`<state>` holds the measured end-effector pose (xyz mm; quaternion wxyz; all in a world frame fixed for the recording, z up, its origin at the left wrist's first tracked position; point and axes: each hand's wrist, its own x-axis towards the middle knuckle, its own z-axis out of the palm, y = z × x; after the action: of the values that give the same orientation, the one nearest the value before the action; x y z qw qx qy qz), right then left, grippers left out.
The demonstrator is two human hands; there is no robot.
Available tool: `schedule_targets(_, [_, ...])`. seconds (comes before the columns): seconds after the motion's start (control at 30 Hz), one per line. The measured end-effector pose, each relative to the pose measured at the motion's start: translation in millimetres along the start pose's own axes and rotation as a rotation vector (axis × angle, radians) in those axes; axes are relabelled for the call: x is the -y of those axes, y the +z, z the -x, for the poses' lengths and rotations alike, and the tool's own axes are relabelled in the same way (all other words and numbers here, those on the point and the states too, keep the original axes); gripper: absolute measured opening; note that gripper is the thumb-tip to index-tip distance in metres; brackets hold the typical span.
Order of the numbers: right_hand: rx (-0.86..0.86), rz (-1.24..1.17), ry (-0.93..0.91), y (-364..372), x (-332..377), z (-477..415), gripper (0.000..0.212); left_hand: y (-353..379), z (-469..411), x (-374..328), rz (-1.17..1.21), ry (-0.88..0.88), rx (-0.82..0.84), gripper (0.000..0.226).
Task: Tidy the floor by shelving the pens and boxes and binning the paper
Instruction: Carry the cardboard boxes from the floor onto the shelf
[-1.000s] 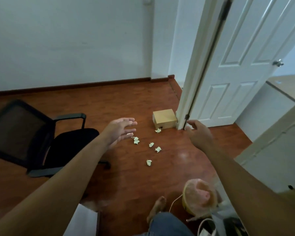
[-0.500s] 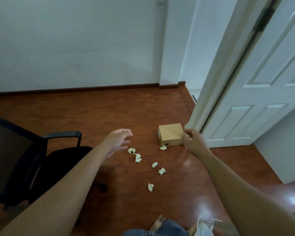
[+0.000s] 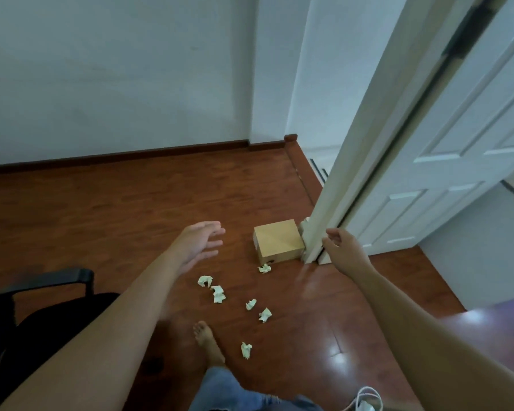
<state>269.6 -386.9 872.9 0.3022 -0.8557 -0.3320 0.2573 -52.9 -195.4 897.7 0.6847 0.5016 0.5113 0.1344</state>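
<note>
A small brown cardboard box (image 3: 278,241) sits on the wooden floor against the foot of the white door frame. Several crumpled paper balls lie in front of it: one by the box (image 3: 264,268), two close together (image 3: 212,287), others nearer me (image 3: 264,315) and one by my foot (image 3: 246,350). My left hand (image 3: 198,244) hovers open, palm down, left of the box. My right hand (image 3: 343,252) hangs open just right of the box, beside the door frame. Neither hand holds anything. No pens show.
A black office chair (image 3: 42,307) stands at the lower left. The white door frame (image 3: 333,203) and open door (image 3: 445,161) fill the right side. My bare foot (image 3: 208,342) is on the floor among the papers. A white bag handle (image 3: 368,401) shows at the bottom edge.
I have stepped forward; my foot now stands among the papers. My right hand has come off the box and hangs a little to its right. The pink bin has left the view.
</note>
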Motion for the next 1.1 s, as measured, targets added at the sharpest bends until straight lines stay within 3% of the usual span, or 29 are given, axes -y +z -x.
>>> schedule_targets(0.3, [-0.11,0.025,0.148,-10,37,-103,0.047,-5,-158,-79,-0.018,-0.039,0.129,0.038])
schedule_targets(0.47, [-0.163,-0.018,0.198,5,75,-155,0.041,-20,-228,-123,-0.095,-0.05,0.217,0.027])
schedule_targets(0.73, [-0.099,-0.088,0.257,31,89,-227,0.038,-36,-318,-135,-0.07,-0.16,0.157,0.032])
schedule_targets(1.0, [0.036,-0.076,0.304,26,45,-342,0.042,-1,-394,-130,0.03,-0.226,0.057,0.031])
schedule_targets(1.1, [0.094,-0.043,0.308,28,34,-382,0.026,17,-423,-125,0.035,-0.24,0.017,0.031])
